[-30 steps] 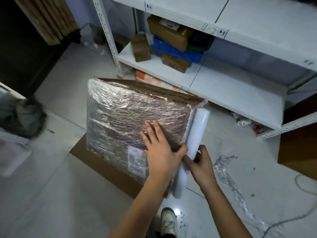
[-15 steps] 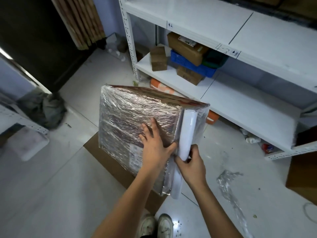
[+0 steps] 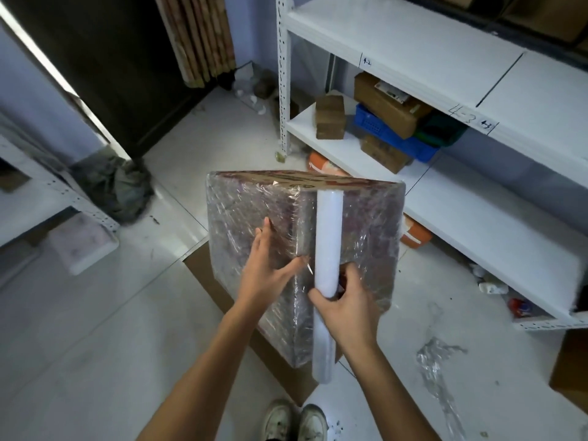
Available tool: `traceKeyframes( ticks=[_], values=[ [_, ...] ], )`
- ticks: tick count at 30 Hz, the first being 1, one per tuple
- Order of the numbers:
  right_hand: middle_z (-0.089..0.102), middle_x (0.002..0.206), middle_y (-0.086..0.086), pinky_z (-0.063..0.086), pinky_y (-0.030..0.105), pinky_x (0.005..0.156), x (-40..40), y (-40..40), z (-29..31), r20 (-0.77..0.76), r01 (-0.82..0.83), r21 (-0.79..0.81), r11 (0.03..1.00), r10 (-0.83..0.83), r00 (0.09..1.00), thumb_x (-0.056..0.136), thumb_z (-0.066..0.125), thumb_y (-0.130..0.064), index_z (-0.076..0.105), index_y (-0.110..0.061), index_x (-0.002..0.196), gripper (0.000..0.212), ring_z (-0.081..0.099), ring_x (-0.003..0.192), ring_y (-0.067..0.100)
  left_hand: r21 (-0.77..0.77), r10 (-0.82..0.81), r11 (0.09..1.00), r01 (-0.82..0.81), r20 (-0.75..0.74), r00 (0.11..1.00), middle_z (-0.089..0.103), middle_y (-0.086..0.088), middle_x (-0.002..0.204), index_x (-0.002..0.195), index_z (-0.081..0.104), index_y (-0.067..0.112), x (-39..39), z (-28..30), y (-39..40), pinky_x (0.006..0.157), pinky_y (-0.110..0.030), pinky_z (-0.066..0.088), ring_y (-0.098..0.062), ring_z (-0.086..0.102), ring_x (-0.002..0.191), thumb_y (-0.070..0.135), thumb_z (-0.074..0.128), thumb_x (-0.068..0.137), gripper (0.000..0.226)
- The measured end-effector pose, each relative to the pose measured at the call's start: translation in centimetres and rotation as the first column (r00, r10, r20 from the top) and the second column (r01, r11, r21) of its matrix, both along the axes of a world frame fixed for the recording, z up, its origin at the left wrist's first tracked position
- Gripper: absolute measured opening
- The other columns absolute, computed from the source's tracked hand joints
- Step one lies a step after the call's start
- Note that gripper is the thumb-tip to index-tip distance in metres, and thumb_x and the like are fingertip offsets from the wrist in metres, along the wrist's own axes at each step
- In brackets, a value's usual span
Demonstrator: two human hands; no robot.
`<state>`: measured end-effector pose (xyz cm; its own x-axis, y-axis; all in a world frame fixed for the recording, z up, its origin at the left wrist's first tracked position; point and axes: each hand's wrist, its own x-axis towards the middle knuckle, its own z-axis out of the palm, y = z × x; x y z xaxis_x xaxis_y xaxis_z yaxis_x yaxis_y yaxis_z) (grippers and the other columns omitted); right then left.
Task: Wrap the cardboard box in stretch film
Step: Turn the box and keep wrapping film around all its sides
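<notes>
A: Where is the cardboard box seen?

B: It is stood on edge on a flat sheet of cardboard laid on the floor, with one corner turned toward the camera. Its sides are covered in wrinkled stretch film, while a strip of its top edge is left bare.

A: And the roll of film?

B: It is held upright against the near corner of the box, and a sheet of film is seen running from it onto the left face.

A: How are the hands placed?

B: The left hand is laid flat on the left face, fingers straight and spread, the thumb reaching toward the roll. The right hand is wrapped around the lower part of the roll, the thumb and fingers curled about it.

A: What else is shown?

B: A white shelf unit is seen behind, loaded with brown boxes and a blue crate. Scraps of film are strewn on the floor at the right, and two white shoes are visible at the bottom.
</notes>
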<state>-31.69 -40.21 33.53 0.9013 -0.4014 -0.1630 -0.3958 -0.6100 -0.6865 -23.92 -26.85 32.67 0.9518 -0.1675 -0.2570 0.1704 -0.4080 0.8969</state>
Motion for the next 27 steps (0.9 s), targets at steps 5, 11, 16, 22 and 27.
traceKeyframes(
  ticks=[5,11,16,22,27],
  values=[
    [0.059,0.090,-0.011,0.048,0.028,0.058,2.0,1.7,-0.7,-0.043,-0.017,0.088,0.996,0.021,0.999,0.062,0.075,-0.054,0.042,-0.032,0.097,0.052,0.058,0.074,0.008,-0.056,0.040,0.998,-0.037,0.051,0.998,0.050,0.006,0.120,0.151,0.011,0.023,1.1,-0.7,3.1,0.076,-0.017,0.052,0.005,0.058,0.090,0.029,0.075,0.075,0.099],
    [0.067,0.084,-0.005,0.055,0.043,0.072,2.8,1.5,-1.7,-0.063,-0.140,0.242,0.960,0.160,0.985,0.060,0.067,-0.061,0.060,-0.025,0.095,0.051,0.065,0.079,0.015,-0.122,0.075,0.990,-0.066,0.071,0.995,0.049,0.021,0.108,0.144,0.018,0.037,1.2,-0.9,5.0,0.062,-0.022,0.054,-0.001,0.059,0.085,0.041,0.073,0.063,0.098],
    [0.062,0.084,-0.014,0.056,0.036,0.072,3.1,2.0,-1.5,-0.033,-0.152,0.272,0.950,0.167,0.985,0.061,0.067,-0.056,0.053,-0.034,0.095,0.043,0.061,0.079,0.005,-0.116,0.114,0.988,-0.106,0.064,0.991,0.048,0.029,0.115,0.144,0.023,0.041,1.1,-1.1,5.3,0.075,-0.045,0.058,-0.011,0.061,0.095,0.051,0.072,0.060,0.098],
    [0.056,0.079,-0.016,0.048,0.025,0.063,3.5,2.9,-2.0,-0.053,-0.219,0.226,0.949,0.236,0.970,0.071,0.072,-0.044,0.050,-0.033,0.096,0.035,0.059,0.077,0.007,-0.134,0.232,0.964,-0.229,0.006,0.973,0.045,0.046,0.109,0.139,0.030,0.050,0.0,-2.5,6.8,0.077,-0.046,0.058,0.006,0.057,0.099,0.045,0.076,0.065,0.087],
    [0.057,0.079,-0.005,0.040,0.025,0.059,4.4,4.6,-2.5,-0.071,-0.299,0.028,0.954,0.300,0.951,0.072,0.070,-0.049,0.055,-0.026,0.101,0.040,0.055,0.071,0.017,-0.125,0.211,0.969,-0.215,-0.039,0.977,0.033,0.025,0.139,0.137,0.023,0.056,0.0,-2.9,8.7,0.097,-0.043,0.045,-0.009,0.046,0.121,0.047,0.079,0.068,0.089]
  ],
)
